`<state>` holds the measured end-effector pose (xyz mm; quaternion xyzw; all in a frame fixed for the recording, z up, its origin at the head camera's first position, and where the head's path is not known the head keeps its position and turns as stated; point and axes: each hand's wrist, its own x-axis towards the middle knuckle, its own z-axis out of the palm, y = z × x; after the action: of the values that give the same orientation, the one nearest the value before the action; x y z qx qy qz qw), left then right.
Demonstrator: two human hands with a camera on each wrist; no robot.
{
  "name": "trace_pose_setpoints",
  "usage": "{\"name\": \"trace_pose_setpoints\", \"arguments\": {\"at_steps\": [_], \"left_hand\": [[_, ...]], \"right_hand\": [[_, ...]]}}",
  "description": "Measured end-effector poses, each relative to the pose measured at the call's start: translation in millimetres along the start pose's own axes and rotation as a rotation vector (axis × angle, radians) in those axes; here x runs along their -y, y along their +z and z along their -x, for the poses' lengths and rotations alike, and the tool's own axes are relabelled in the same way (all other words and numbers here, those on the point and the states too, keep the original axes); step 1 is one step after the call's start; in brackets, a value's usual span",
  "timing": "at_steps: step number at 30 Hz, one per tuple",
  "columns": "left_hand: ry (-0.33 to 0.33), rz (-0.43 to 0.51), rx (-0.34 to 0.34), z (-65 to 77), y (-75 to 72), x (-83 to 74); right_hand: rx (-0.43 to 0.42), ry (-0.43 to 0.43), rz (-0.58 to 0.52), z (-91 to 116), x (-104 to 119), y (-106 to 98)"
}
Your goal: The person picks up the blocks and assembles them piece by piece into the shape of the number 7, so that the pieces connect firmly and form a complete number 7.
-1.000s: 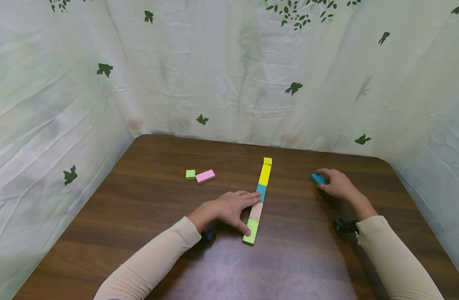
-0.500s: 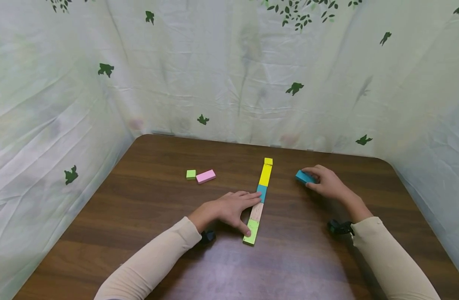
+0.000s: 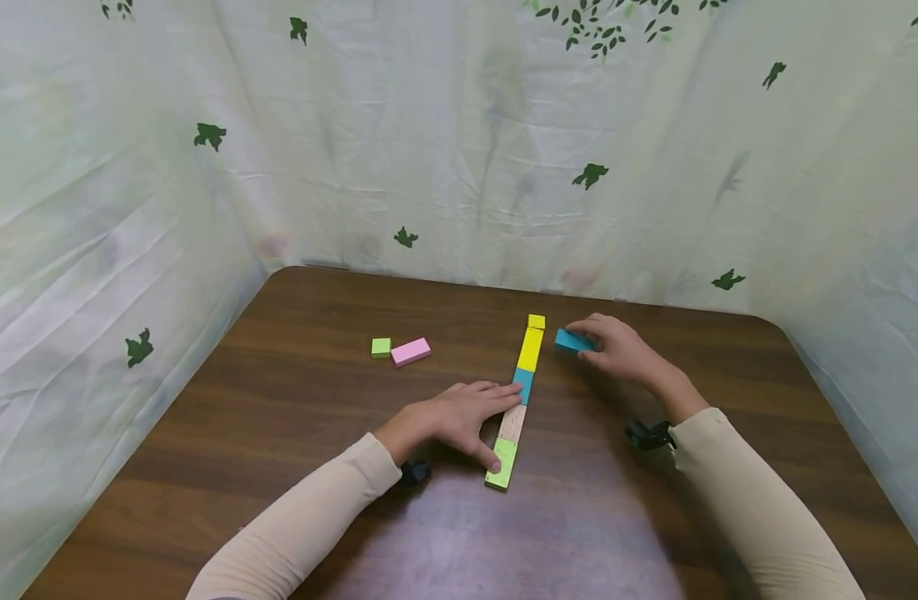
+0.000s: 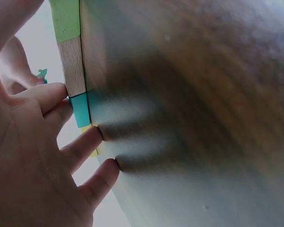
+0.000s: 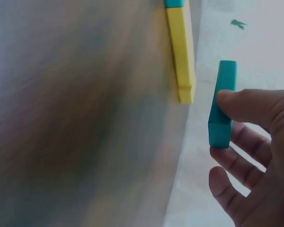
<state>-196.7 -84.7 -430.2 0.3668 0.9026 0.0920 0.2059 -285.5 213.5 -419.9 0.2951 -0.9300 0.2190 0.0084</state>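
My right hand point(image 3: 620, 350) pinches a blue block point(image 5: 222, 104) between thumb and fingers, just right of the far end of a row of blocks. That row runs away from me: a green block point(image 3: 501, 467), a bare wood block point(image 4: 72, 66), a blue block point(image 3: 523, 387), a yellow block point(image 3: 530, 350) and a small yellow block point(image 3: 536, 322) at the far end. Against its left side rests my left hand point(image 3: 459, 417), fingers spread. Its thumb touches the green block and its fingertips reach the blue one; in the left wrist view other fingertips touch the table.
On the brown wooden table point(image 3: 294, 467), left of the row, lie a small green block point(image 3: 381, 348) and a pink block point(image 3: 411, 352), close together. A pale curtain point(image 3: 444, 150) with leaf prints hangs behind the table's far edge and along both sides.
My right hand has carried the blue block leftward, from the right part of the table to near the row's far end. The left hand and the row stay in place.
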Motion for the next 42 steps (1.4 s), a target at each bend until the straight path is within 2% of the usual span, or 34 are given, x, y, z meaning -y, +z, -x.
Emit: {"name": "trace_pose_setpoints", "arguments": {"at_steps": [6,12,19,26,30,37,42], "left_hand": [[-0.002,0.008,-0.008,3.2,-1.0,2.8],[0.013,0.007,-0.007,2.7,0.7,3.2],[0.006,0.011,0.001,2.4,1.3,1.8],[0.012,0.008,0.004,1.6,1.6,2.9],[0.017,0.006,0.005,1.0,1.3,3.0],[0.031,0.009,0.012,-0.6,2.4,2.8],[0.017,-0.002,0.010,0.4,1.3,3.6]], "right_hand": [[0.029,-0.020,-0.008,-44,15,3],[0.031,-0.036,-0.031,-70,20,16],[0.050,-0.004,-0.028,-85,23,26],[0.076,0.077,-0.079,-96,26,33],[0.085,0.088,-0.092,-103,29,38],[0.080,0.107,-0.029,-111,32,50],[0.065,0.124,0.014,-116,34,56]]}}
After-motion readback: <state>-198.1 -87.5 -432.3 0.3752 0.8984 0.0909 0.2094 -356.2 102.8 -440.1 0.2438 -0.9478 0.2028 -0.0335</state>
